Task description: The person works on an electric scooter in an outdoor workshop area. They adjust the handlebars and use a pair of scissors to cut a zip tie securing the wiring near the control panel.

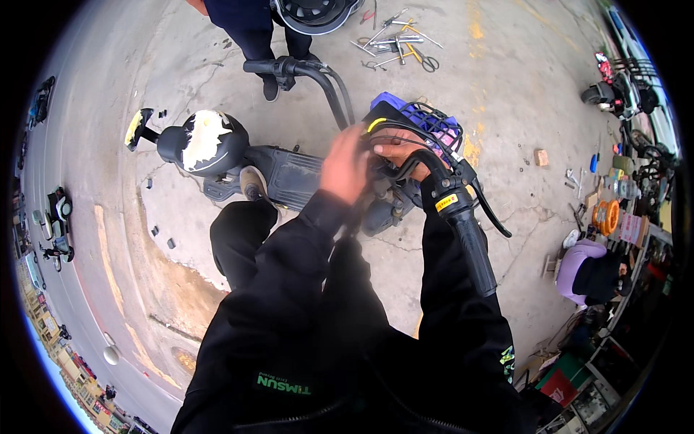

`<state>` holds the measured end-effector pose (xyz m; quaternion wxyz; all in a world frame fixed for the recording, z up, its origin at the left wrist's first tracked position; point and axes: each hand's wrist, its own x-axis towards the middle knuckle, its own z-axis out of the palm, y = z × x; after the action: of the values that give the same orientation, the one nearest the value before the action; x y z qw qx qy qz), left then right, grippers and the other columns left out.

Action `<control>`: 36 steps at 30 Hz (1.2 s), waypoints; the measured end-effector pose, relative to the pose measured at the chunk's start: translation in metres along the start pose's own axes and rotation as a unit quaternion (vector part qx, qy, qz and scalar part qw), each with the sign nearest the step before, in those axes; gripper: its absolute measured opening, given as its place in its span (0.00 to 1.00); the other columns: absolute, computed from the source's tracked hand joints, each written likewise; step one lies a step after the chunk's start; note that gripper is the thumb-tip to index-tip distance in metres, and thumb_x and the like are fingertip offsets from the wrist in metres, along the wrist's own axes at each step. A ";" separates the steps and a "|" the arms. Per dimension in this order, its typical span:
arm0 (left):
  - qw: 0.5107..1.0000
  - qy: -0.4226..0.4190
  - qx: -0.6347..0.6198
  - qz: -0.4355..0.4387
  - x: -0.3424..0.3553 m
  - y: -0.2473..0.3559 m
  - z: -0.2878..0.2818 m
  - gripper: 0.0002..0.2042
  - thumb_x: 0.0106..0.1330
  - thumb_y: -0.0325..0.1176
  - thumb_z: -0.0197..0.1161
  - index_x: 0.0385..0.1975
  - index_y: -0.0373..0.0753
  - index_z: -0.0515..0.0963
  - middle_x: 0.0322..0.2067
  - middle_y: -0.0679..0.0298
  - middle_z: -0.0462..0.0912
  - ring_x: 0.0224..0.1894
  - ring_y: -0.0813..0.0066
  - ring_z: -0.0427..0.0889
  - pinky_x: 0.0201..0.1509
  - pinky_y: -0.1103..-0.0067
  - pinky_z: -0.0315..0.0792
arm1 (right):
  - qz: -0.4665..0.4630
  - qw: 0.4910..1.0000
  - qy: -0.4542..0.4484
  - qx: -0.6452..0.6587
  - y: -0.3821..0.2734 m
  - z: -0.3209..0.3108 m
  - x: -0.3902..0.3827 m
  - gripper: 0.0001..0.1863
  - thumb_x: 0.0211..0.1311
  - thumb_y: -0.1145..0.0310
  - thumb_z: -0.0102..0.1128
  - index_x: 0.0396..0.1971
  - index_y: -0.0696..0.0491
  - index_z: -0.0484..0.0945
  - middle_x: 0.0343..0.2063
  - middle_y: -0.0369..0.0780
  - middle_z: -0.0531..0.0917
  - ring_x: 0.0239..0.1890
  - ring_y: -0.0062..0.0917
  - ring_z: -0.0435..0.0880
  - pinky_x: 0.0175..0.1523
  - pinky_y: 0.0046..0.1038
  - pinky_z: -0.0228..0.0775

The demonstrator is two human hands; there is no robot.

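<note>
An electric scooter stands before me, its black handlebar [340,98] turned so one grip points away and the other grip [473,253] toward me. Over the middle of the bar is my left hand [345,168], smeared by motion, so its fingers do not read clearly. My right hand [405,150] reaches in under the near side of the bar, fingers bent inward at the dark centre part. Black cables [423,137] cross over that hand, and whatever its fingers grip is hidden. A brake lever [494,213] sticks out beside the near grip.
Beyond the bar sits a front basket [437,123] with purple cloth. The scooter's torn seat [210,141] and footboard [293,173] lie left, my shoe [253,184] against it. Hand tools [397,45] are spread on the concrete near a standing person [249,29]. Another person [589,271] crouches right.
</note>
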<state>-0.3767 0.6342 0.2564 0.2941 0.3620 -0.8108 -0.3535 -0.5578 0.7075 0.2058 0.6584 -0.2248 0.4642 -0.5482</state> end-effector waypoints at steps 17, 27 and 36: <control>0.973 -0.160 0.168 -0.017 0.013 0.032 0.045 0.12 0.66 0.40 0.56 0.42 0.42 0.78 0.35 0.54 0.84 0.35 0.52 0.84 0.39 0.61 0.77 | -0.124 0.976 0.050 -0.172 0.004 0.006 -0.012 0.18 0.63 0.74 0.59 0.53 0.59 0.75 0.48 0.40 0.82 0.48 0.22 0.79 0.57 0.26 0.69; 0.996 -0.021 0.031 0.077 -0.001 -0.002 -0.010 0.17 0.61 0.22 0.58 0.51 0.38 0.76 0.46 0.54 0.80 0.45 0.57 0.81 0.45 0.69 0.77 | 0.046 0.990 0.020 -0.131 0.027 -0.010 0.026 0.13 0.61 0.71 0.57 0.44 0.61 0.80 0.48 0.44 0.79 0.51 0.29 0.79 0.58 0.30 0.72; 0.952 -0.239 0.162 0.104 0.015 -0.018 -0.048 0.11 0.69 0.36 0.56 0.43 0.37 0.78 0.30 0.52 0.83 0.32 0.51 0.82 0.35 0.63 0.75 | -0.074 0.993 -0.028 -0.092 -0.006 0.006 0.000 0.14 0.54 0.70 0.66 0.42 0.57 0.81 0.41 0.47 0.83 0.41 0.33 0.83 0.49 0.31 0.75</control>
<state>-0.3437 0.5963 0.2733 0.0648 0.2234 -0.9369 -0.2609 -0.5558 0.7048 0.2136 0.6052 -0.3336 0.4760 -0.5440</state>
